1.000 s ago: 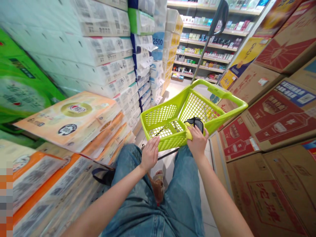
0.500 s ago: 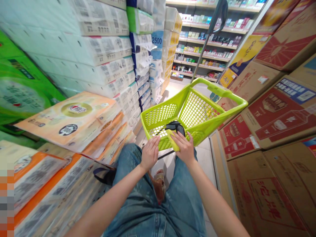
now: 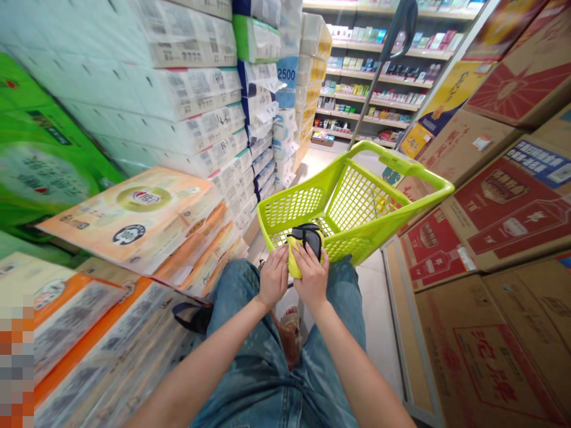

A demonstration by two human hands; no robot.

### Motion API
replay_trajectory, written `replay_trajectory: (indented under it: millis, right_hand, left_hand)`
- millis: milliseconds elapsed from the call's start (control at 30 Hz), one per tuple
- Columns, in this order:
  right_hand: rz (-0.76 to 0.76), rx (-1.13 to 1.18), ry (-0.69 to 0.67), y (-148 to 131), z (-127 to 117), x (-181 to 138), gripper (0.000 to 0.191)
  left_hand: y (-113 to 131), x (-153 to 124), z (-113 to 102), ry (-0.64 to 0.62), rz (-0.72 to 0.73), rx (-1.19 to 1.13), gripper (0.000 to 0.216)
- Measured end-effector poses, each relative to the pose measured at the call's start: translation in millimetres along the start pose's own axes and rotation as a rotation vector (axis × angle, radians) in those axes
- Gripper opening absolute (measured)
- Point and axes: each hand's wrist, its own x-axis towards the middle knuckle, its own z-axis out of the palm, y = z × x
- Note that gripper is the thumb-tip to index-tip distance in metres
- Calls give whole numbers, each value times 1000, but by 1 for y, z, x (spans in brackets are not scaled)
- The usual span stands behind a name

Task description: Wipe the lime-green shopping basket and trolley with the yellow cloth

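A soft yellow cloth (image 3: pixel 293 261) lies bunched between my hands, pressed against a black and grey part (image 3: pixel 313 238) at the near end of a lime-green shopping basket (image 3: pixel 366 246). My right hand (image 3: pixel 312 278) is closed over the cloth and the black part, fingers bent. Close beside it, at the cloth's left edge, my left hand (image 3: pixel 273 278) has its fingers drawn together; what they grip is hidden. The basket sits tilted in front of my knees, its perforated walls showing. A long grey rod with a dark handle (image 3: pixel 404 32) rises behind it.
Stacked tissue packs (image 3: pixel 196 95) line the left, with an orange-and-white pack (image 3: pixel 147 202) jutting near my left knee. Cardboard cartons (image 3: pixel 491 333) are piled on the right. Filled shop shelves (image 3: pixel 370 77) stand at the back, beyond a narrow aisle.
My right hand has moved left, close to my left hand, bringing the yellow cloth along. The black part now shows turned and partly wrapped by the cloth. The basket has stayed nearly in place.
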Motion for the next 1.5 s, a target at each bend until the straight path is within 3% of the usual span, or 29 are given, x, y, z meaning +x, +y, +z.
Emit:
replay_trajectory:
  millis: [133,233,333,400,500,600,667,733,833,933,1000,1067,1133,1267,1333,1400,1500]
  right_hand:
    - [-99,-80,-19,47,-21,1,50]
    - [-22,-173,67,99,-43,8,49]
    - [74,-230,111,123,-51,15,50]
    - [126,-235,134,113,-46,16,52]
    - [156,-194,135,69,-27,10,54]
    - [103,-105,64,20,-8,1,53]
    - [40,-56,14,3,-3,-4,52]
    - [-33,-45,-32,5,-5,-5,53]
    - [-81,-95,-59,42,-23,0,54]
    - [6,-182,10,92,-44,9,55]
    - [82,-222,69,110,-50,15,54]
    - [137,-228,113,105,-46,18,52]
    - [147,-197,120,78,-32,16,52]
    - [18,-84,4,11,-2,4,53]
    - [-24,-63,-31,-3,2,-1,55]
    - [-70,-62,-68,3,-3,-2,56]
    - [-116,-99,-101,45,-25,3,55]
  left_hand:
    - [-1,1,-3,-39,-6,-3,49]
    - [-1,2,-4,-42,6,4,50]
    - [1,2,-3,-30,5,-1,50]
    - [3,2,-1,-16,-13,-9,50]
    - [5,2,0,-3,-44,-24,48]
    - [3,2,-1,0,-46,-35,48]
    - [1,1,-2,-4,-34,-30,48]
    - [-1,1,-4,-23,-27,-16,48]
    - [-2,2,-6,-57,-16,8,49]
    - [-1,3,-6,-60,0,13,50]
    - [2,3,-4,-47,-1,5,51]
    - [4,3,-1,-24,-16,-7,50]
    - [5,2,2,3,-38,-12,49]
    - [3,-1,3,20,-45,-10,49]
    - [0,-1,1,8,-33,-13,49]
    - [-3,-1,-3,-25,-21,-10,49]
    - [-6,0,-7,-75,1,10,50]
